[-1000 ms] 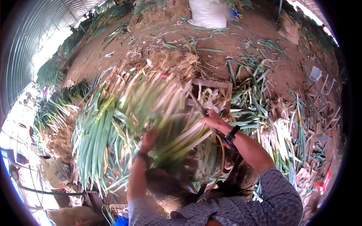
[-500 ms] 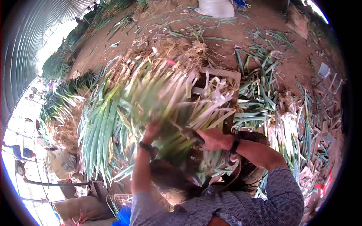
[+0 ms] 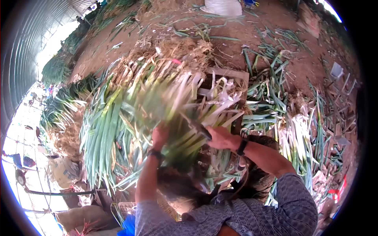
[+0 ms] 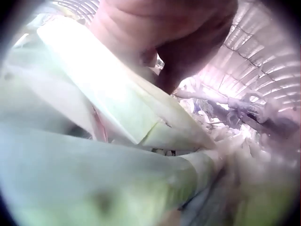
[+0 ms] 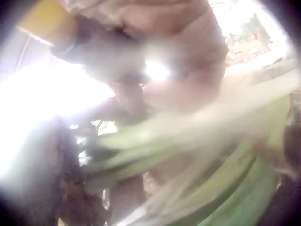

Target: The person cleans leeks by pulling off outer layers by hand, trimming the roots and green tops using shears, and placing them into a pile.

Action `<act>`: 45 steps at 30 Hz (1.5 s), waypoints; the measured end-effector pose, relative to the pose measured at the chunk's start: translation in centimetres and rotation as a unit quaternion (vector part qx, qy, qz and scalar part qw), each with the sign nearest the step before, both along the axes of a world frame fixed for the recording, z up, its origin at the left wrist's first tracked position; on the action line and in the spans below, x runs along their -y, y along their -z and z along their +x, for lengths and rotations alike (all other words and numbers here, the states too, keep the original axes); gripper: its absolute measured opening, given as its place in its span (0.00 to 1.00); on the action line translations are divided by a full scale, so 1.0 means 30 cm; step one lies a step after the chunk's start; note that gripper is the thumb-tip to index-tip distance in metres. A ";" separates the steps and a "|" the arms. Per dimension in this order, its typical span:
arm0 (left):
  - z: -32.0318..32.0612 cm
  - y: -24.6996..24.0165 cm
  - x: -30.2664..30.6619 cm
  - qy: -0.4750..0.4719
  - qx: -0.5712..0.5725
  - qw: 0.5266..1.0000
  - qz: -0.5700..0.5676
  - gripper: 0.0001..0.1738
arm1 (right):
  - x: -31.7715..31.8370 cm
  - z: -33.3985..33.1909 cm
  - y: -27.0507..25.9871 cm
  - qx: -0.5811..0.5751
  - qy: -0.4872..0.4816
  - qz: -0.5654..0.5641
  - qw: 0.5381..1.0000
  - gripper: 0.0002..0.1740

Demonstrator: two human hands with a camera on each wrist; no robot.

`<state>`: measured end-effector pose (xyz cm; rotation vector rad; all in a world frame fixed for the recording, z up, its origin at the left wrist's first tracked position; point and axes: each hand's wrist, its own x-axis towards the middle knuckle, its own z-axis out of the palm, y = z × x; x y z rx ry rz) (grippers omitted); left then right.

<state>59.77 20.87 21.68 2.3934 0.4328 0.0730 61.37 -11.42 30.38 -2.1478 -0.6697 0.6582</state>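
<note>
In the head view my left hand [image 3: 160, 135] grips a green onion [image 3: 157, 103], blurred by motion, over the heap. The left wrist view shows the fingers [image 4: 164, 23] curled close above a broad pale leaf [image 4: 108, 89]. My right hand [image 3: 221, 137] holds an air blow gun [image 3: 202, 130] by its dark handle, the thin nozzle pointing up and left towards the blurred leaves. A yellow end piece [image 5: 49, 21] shows beside that hand in the right wrist view. White stems [image 3: 222, 108] of other green onions lie just beyond the nozzle.
A big heap of green onions [image 3: 104, 133] spreads leftward, roots away from me. A wooden crate frame [image 3: 230, 73] stands behind the stems. More bunches [image 3: 295, 135] lie at right, with a white sack [image 3: 222, 7] far back. A hose [image 3: 245, 181] runs below my right hand.
My right hand has come nearer to me, and the nozzle has swung left towards my left hand. The left hand keeps its grip beside the heap. The head view has shifted slightly.
</note>
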 end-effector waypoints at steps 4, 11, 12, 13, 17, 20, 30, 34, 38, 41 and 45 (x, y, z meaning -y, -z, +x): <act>0.000 0.144 -0.026 0.267 0.096 0.945 0.163 0.14 | 0.068 0.114 0.051 -0.063 0.018 -0.061 0.996 0.21; -0.022 -0.072 0.087 0.257 -0.036 0.964 0.058 0.15 | 0.175 0.194 -0.100 -0.107 0.125 -0.078 0.983 0.22; -0.019 -0.039 0.071 0.281 -0.008 0.956 0.082 0.15 | 0.203 0.210 -0.092 -0.121 0.182 -0.058 0.974 0.21; -0.028 0.004 0.059 0.303 0.019 0.947 0.103 0.14 | 0.237 0.258 -0.014 -0.071 0.122 -0.045 0.989 0.22; -0.057 0.028 0.147 0.366 0.125 0.919 0.079 0.10 | 0.200 0.258 0.058 -0.092 0.179 0.088 0.976 0.25; -0.049 -0.001 0.139 0.375 0.071 0.923 0.038 0.13 | 0.197 0.317 0.062 -0.185 0.238 0.112 0.947 0.25; -0.033 -0.061 0.130 0.339 -0.013 0.940 -0.018 0.14 | 0.255 0.473 0.057 -0.083 0.517 0.525 0.671 0.12; -0.024 -0.021 0.113 0.358 0.070 0.931 0.007 0.13 | 0.223 0.398 -0.125 -0.224 0.448 0.357 0.789 0.07; -0.037 -0.091 0.142 0.373 -0.033 0.906 0.195 0.10 | 0.061 0.286 -0.131 -0.305 0.128 0.131 0.934 0.08; -0.030 -0.229 0.155 0.305 0.030 0.932 0.196 0.07 | -0.011 0.261 0.084 -0.258 0.019 0.037 0.965 0.12; 0.102 -0.219 -0.013 0.111 0.160 0.965 0.172 0.11 | -0.042 0.249 -0.073 -0.258 0.065 0.115 0.957 0.15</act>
